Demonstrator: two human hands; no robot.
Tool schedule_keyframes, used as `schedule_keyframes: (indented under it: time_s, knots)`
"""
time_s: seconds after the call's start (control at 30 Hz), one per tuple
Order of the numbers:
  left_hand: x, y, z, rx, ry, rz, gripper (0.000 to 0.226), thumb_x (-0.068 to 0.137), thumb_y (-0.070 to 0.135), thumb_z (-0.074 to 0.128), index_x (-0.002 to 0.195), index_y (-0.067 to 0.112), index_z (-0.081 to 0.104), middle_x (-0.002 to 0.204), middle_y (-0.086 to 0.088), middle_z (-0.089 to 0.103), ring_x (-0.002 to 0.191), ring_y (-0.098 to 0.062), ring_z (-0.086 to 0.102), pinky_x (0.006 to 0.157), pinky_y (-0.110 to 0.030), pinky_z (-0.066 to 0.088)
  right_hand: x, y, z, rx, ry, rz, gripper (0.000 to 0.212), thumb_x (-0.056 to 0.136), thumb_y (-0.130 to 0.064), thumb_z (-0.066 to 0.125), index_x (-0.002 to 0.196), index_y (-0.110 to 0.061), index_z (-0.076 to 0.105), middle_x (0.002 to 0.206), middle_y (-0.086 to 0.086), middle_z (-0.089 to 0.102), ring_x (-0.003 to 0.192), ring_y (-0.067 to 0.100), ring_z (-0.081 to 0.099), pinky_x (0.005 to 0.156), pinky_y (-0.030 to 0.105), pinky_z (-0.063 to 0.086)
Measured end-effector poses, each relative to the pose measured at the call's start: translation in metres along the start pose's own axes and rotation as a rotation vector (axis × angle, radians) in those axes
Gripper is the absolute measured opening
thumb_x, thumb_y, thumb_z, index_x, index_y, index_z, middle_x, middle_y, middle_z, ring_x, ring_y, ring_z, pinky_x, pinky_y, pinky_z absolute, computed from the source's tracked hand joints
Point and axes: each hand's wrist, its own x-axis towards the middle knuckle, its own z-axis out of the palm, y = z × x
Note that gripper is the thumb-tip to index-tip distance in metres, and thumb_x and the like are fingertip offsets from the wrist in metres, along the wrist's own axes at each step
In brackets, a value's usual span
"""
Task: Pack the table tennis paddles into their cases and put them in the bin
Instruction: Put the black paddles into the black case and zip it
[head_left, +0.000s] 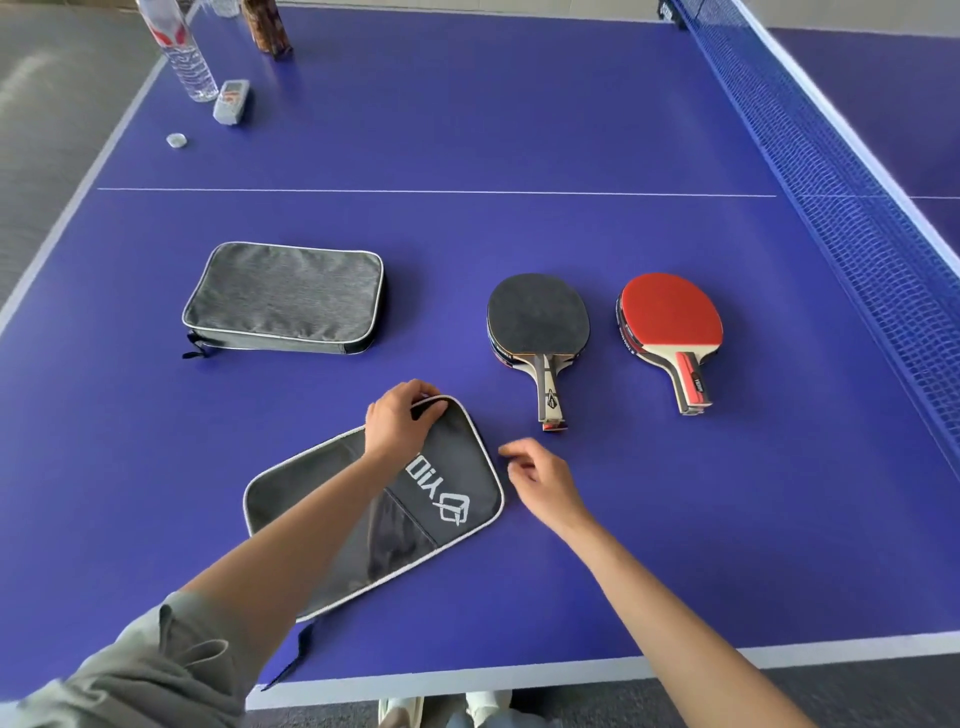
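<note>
The dark case lay flat near the desk's near edge, tilted, its far corner gripped by the left hand. The right hand hovered just beside its right edge, fingers loosely curled, holding nothing. Beyond lay a black-faced paddle stack and a red-faced stack; far left, a grey case. A water bottle stood at the far-left corner.

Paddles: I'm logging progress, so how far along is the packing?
Nothing is packed yet. Both paddle stacks lie bare. The left hand grips the dark case; the right hand hovers beside it. The grey case is untouched. No bin shows.
</note>
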Motion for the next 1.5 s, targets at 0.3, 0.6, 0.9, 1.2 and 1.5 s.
schedule_keyframes:
  time_s: [0.3, 0.6, 0.9, 1.2, 1.5]
  knots:
    - [-0.022, 0.025, -0.027, 0.080, -0.102, 0.400, 0.012, 0.083, 0.019, 0.068, 0.095, 0.017, 0.070, 0.091, 0.002, 0.068, 0.087, -0.018, 0.062, 0.081, -0.032, 0.047, 0.052, -0.038, 0.014, -0.139, -0.177, -0.016, 0.036, 0.083, 0.005, 0.057, 0.118, -0.002, 0.058, 0.119, 0.015, 0.064, 0.086, 0.017, 0.056, 0.067, 0.006, 0.043]
    - [-0.049, 0.020, -0.085, -0.084, -0.104, 0.486, 0.020, 0.087, 0.030, 0.063, 0.080, 0.011, 0.068, 0.076, 0.006, 0.063, 0.076, -0.012, 0.059, 0.074, -0.022, 0.045, 0.027, -0.027, 0.029, -0.292, -0.016, -0.038, 0.058, 0.077, 0.009, 0.047, 0.128, -0.018, 0.050, 0.121, 0.009, 0.049, 0.109, 0.023, 0.051, 0.086, 0.037, 0.049]
    - [-0.076, 0.021, -0.106, 0.036, -0.116, 0.606, 0.032, 0.083, 0.036, 0.068, 0.071, 0.008, 0.061, 0.066, 0.007, 0.054, 0.064, -0.017, 0.052, 0.060, -0.037, 0.046, -0.019, -0.019, 0.047, -0.278, 0.203, -0.078, 0.056, 0.074, 0.013, 0.042, 0.118, -0.017, 0.059, 0.107, 0.006, 0.054, 0.094, 0.026, 0.057, 0.081, 0.036, 0.049]
    - [-0.084, 0.035, -0.119, 0.118, -0.220, 0.787, 0.026, 0.082, 0.034, 0.069, 0.068, 0.013, 0.061, 0.068, 0.015, 0.050, 0.068, -0.004, 0.040, 0.073, -0.026, 0.035, -0.038, -0.013, 0.035, -0.160, 0.272, 0.054, 0.054, 0.079, 0.010, 0.048, 0.128, -0.012, 0.047, 0.108, 0.005, 0.045, 0.098, 0.020, 0.049, 0.077, 0.024, 0.040]
    - [-0.111, -0.011, -0.142, 0.235, -0.219, 0.665, 0.034, 0.086, 0.040, 0.062, 0.064, 0.015, 0.056, 0.065, 0.009, 0.053, 0.067, -0.009, 0.042, 0.070, -0.025, 0.039, 0.008, -0.038, 0.049, -0.401, -0.024, -0.034, 0.040, 0.089, -0.020, 0.061, 0.124, -0.004, 0.050, 0.122, 0.014, 0.056, 0.115, 0.030, 0.050, 0.094, 0.035, 0.040]
